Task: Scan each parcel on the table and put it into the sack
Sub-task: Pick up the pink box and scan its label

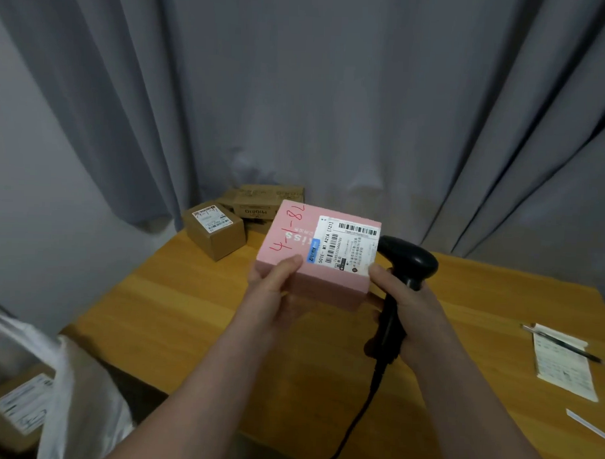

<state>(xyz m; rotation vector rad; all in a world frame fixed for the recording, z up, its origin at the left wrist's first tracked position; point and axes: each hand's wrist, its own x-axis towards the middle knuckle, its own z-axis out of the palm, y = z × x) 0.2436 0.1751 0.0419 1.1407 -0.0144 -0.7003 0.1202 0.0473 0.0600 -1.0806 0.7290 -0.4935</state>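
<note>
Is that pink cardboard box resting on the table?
No: the left hand grips the pink cardboard box above the wooden table, while the right hand, holding a black barcode scanner, steadies its corner.

The bare left forearm (200, 380) and right forearm (460, 389) reach forward and draw in toward each other. The left hand (273, 290) grips the near left corner of the pink parcel (304, 243), thumb flat on top, fingers curled underneath. The right hand (411, 308) is wrapped round the handle of the black scanner (410, 259), its thumb tip touching the parcel's near right corner.
</note>
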